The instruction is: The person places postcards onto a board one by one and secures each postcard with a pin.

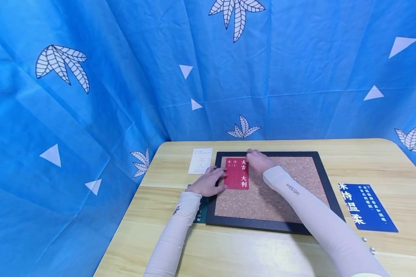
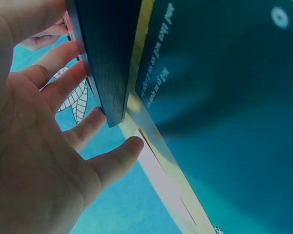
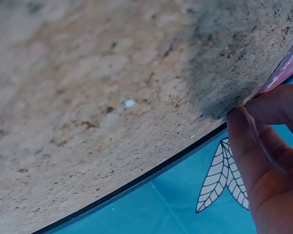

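Observation:
A red card with white characters lies on the left part of a black-framed cork board. My left hand reaches across the board's left frame, its spread fingers on the card's left edge. In the left wrist view the left hand shows its fingers apart, several of them over the dark frame. My right hand is at the card's top right corner. In the right wrist view the right hand pinches thumb and finger together there; I cannot tell what tiny thing is between the fingertips.
A white card lies beyond the left hand, and a dark green card lies partly beneath the left arm. Right of the board is a blue card, with small shiny pieces near it. A blue curtain hangs behind the wooden table.

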Tool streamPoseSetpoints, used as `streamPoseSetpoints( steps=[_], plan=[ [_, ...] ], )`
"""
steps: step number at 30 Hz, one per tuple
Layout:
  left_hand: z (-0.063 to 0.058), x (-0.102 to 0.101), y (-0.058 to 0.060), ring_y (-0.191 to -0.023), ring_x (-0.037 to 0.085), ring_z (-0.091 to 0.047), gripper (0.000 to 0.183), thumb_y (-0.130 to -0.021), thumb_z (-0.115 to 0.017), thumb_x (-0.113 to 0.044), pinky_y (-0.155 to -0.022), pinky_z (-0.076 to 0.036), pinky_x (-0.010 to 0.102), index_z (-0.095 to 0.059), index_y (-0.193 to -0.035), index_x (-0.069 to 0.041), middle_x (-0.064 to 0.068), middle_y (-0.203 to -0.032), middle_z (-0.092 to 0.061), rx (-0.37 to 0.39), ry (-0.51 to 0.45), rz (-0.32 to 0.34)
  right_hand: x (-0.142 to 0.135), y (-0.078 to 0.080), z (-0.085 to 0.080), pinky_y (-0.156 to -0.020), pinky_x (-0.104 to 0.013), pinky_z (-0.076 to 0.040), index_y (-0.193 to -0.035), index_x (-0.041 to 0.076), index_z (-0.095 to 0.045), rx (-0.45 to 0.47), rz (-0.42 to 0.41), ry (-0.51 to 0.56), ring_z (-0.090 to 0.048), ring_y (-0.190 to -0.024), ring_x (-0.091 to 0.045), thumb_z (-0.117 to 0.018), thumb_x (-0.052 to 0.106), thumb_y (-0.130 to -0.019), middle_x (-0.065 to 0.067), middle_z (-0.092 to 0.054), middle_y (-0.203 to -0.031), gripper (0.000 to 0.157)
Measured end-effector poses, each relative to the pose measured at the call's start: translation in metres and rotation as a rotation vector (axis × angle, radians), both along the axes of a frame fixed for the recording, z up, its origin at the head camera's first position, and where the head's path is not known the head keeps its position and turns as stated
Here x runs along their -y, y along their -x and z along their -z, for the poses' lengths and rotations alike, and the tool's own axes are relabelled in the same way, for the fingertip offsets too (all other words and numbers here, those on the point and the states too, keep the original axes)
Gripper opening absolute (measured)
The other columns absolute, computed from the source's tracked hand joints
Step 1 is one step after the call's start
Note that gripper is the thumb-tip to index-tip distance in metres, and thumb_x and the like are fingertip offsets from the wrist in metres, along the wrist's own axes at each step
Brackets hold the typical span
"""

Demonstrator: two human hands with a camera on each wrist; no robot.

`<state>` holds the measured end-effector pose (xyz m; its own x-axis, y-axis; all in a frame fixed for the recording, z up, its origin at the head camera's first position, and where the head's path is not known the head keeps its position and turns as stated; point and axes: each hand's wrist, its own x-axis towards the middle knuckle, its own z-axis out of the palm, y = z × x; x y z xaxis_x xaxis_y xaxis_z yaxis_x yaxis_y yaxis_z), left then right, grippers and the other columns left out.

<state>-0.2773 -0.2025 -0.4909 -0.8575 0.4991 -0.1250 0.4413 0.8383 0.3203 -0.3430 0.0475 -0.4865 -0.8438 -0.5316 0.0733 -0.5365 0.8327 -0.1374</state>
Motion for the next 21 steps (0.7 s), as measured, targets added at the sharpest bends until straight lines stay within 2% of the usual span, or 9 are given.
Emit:
streamPoseSetpoints(
  steps=[21],
  plan=[
    [-0.0008, -0.0017, -0.0023, -0.157, 0.032, -0.026, 0.049, -0.100, -0.065, -0.035, -0.123, -0.038, 0.050, -0.056, -0.145, -0.018, -0.001, -0.167, -0.037, -0.008, 0.009, -0.010, -0.0015, -0.0076, -0.0018, -0.094, -0.039, -0.061, -0.113, 0.003, -0.076, -0.042, -0.026, -0.011, -0.069, -0.107, -0.033, -0.072, -0.005, -0.092, -0.018, -0.067, -0.118, 0.023]
  ],
)
